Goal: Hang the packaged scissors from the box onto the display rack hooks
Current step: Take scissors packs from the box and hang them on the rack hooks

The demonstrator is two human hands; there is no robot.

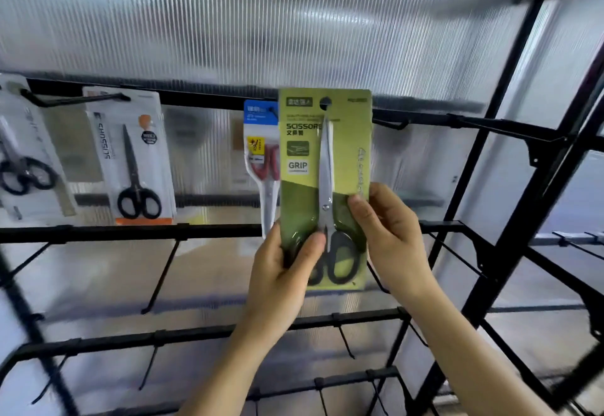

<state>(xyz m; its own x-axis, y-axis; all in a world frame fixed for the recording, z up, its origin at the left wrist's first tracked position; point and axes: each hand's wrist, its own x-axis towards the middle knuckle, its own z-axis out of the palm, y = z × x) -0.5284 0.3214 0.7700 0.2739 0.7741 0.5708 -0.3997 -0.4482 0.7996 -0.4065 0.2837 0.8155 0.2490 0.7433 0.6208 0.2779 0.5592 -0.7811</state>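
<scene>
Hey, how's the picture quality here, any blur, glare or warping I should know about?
Head view: the green scissors pack and both hands are fairly sharp; the packs at far left are smeared by blur; the rack bars bow from wide-angle distortion; bright backlight glows through the ribbed panel.

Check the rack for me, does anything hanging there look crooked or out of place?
The far-left scissors pack hangs tilted, its bottom swung right, unlike the straight white pack beside it. The green scissors pack is not hung yet; the left hand and right hand hold it upright.
</scene>
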